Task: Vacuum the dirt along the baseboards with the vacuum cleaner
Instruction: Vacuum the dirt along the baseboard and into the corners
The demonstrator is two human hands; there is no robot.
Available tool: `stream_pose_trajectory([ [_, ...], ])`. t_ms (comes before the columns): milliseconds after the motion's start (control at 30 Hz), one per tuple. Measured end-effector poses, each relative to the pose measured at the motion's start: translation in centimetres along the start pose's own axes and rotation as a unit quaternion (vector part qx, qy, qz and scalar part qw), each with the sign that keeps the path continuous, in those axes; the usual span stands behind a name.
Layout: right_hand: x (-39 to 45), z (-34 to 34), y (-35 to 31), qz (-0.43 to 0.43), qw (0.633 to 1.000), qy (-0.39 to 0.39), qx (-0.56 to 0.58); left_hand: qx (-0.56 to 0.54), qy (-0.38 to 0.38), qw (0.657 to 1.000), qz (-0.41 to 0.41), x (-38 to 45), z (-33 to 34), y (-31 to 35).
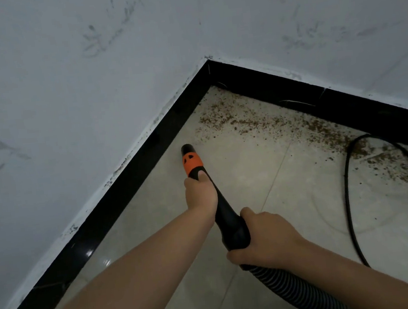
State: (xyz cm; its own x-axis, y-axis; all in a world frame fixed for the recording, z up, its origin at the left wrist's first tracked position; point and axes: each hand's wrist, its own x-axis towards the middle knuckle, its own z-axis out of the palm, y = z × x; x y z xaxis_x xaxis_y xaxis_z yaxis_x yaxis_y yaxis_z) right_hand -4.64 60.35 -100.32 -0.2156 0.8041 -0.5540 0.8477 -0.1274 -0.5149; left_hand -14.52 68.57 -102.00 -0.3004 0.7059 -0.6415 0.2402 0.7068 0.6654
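Left hand gripping vacuum nozzle behind orange collar; right hand gripping rear, above ribbed hose. Brown dirt scattered along right black baseboard. Black cord on tiled floor.

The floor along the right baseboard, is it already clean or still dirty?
Still dirty. Brown dirt lies along the right baseboard, from the corner toward the cable; the nozzle points short of it.

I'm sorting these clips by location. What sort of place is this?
Probably an indoor room corner: pale painted walls, a black baseboard and a tiled floor strewn with brown dirt.
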Motion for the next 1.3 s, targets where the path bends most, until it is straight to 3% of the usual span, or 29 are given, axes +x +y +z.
stream_pose_trajectory([
  [533,3.1,2.1,-0.7,0.084,0.968,0.122,0.202,0.044,-0.109,0.993,0.032,3.6,-0.3,2.8],
  [667,3.8,0.9,0.3,0.074,0.967,0.079,0.229,0.075,-0.162,0.984,0.018,3.6,-0.1,3.1],
  [767,3.4,-1.0,0.8,0.039,0.979,0.018,0.198,-0.019,-0.1,0.995,0.016,2.5,-0.4,2.3],
  [900,1.7,-2.7,1.6,-0.01,0.986,-0.1,0.137,-0.151,-0.02,0.987,-0.045,-0.8,-1.3,-0.7],
  [1100,0.2,-2.2,1.5,-0.052,0.977,-0.196,0.068,-0.211,0.036,0.972,-0.098,-3.5,-2.6,-4.6],
  [1300,-1.6,-3.2,0.5,-0.071,0.961,-0.266,-0.005,-0.251,0.04,0.958,-0.135,-5.8,-3.3,-6.6],
])
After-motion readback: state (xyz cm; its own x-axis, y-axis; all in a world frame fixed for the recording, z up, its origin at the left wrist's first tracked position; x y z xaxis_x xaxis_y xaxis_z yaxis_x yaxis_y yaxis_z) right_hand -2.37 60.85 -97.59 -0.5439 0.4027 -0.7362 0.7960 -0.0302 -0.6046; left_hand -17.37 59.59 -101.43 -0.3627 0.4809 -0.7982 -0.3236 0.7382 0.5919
